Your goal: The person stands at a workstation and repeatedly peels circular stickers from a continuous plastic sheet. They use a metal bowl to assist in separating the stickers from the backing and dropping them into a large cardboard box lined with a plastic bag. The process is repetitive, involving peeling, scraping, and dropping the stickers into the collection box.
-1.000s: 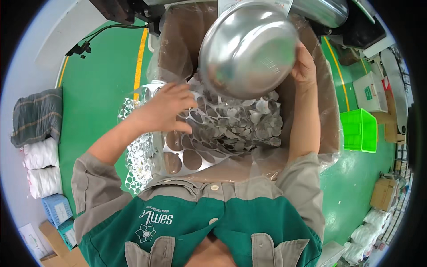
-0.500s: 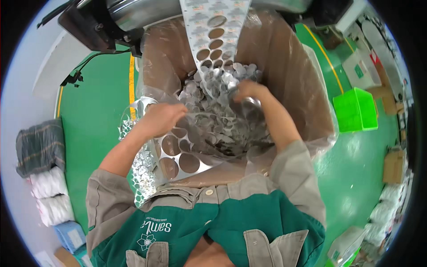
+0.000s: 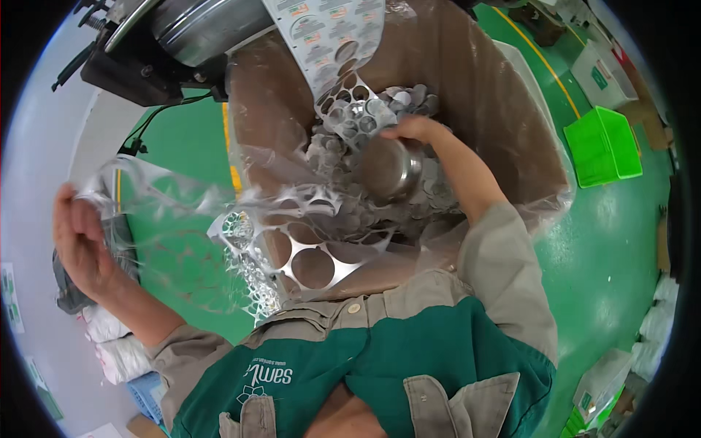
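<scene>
My left hand [image 3: 82, 241] is stretched far out to the left, closed on a punched foil web [image 3: 212, 198]. The web, full of round holes, is blurred and trails back across the box. My right hand [image 3: 415, 130] grips a round, shiny metal bowl [image 3: 387, 169] by its rim, over a heap of silvery discs [image 3: 332, 150]. These discs lie in a large box [image 3: 482, 95] lined with clear plastic. A printed foil strip [image 3: 328, 29] hangs down from a machine into the box, its lower part punched with holes. Another holed piece [image 3: 338, 271] lies along the near rim.
Metal machine rollers [image 3: 212, 33] stand over the box at upper left. More foil scrap [image 3: 255, 274] hangs outside the box's left side. A bright green crate [image 3: 602, 150] is on the green floor [image 3: 584, 270] to the right. White bundles [image 3: 120, 358] lie at lower left.
My left hand has swung out leftward and pulled the foil web with it. My right hand stays over the discs; the bowl in it now shows clearly. The view has shifted slightly.
</scene>
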`<action>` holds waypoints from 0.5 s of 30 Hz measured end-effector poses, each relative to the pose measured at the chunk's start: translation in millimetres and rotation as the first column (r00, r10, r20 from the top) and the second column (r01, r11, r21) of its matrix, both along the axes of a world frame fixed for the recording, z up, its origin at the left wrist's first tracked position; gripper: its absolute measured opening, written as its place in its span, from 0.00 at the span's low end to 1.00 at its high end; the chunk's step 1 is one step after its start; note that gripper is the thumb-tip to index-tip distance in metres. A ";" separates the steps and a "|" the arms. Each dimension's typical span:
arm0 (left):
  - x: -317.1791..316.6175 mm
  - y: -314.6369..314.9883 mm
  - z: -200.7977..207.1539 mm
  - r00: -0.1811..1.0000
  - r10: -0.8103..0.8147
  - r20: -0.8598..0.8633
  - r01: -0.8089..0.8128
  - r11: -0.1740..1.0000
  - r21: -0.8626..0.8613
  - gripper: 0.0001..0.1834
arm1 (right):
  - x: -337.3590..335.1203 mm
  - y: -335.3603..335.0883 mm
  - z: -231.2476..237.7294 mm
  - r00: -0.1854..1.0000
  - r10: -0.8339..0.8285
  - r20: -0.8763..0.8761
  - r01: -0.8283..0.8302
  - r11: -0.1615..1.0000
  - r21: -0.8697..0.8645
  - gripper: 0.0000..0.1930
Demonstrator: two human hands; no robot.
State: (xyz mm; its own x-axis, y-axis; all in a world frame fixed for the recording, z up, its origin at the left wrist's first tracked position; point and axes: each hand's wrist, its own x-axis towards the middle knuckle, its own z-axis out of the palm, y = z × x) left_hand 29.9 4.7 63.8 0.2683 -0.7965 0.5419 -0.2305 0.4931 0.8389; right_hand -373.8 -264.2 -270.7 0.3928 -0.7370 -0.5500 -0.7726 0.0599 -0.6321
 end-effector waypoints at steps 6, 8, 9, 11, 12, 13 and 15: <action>117.9 48.6 -19.1 0.244 0.359 0.901 -0.778 0.627 -0.039 0.17 | -20.5 -10.1 -27.0 0.938 0.207 -0.277 -0.243 0.964 -0.105 0.34; 134.7 46.9 -42.8 -0.153 0.220 0.963 -0.773 0.581 -0.255 0.17 | 3.2 -1.5 6.7 0.915 0.283 -0.289 -0.339 0.926 -0.166 0.36; 82.8 1.0 -46.1 0.241 0.267 0.933 -0.702 0.712 -0.022 0.18 | -18.0 -18.7 -26.4 0.890 0.283 -0.357 -0.387 0.883 -0.264 0.38; -6.4 -30.3 -72.4 0.624 0.008 0.782 -0.343 0.902 0.264 0.24 | 4.3 -7.0 -3.4 0.860 0.320 -0.397 -0.438 0.863 -0.253 0.36; -42.2 -42.8 -87.1 0.553 -0.179 0.814 -0.137 0.944 0.300 0.28 | 9.2 -3.5 10.3 0.864 0.365 -0.346 -0.473 0.825 -0.311 0.34; -78.6 -51.1 -97.3 0.456 -0.389 0.800 0.072 0.912 0.403 0.33 | 14.4 -2.6 23.4 0.863 0.416 -0.287 -0.501 0.781 -0.374 0.31; -110.4 -50.0 -130.4 0.176 -0.551 0.816 0.175 0.833 0.525 0.39 | 34.6 6.5 89.1 0.872 0.479 -0.103 -0.481 0.798 -0.364 0.30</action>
State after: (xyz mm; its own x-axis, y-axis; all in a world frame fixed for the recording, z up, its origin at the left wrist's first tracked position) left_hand -80.6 -45.3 -66.7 -0.6170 -0.7840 -0.0675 -0.7670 0.5800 0.2744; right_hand -339.3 -257.6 -181.6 0.7475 -0.6015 -0.2819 -0.6445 -0.5539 -0.5271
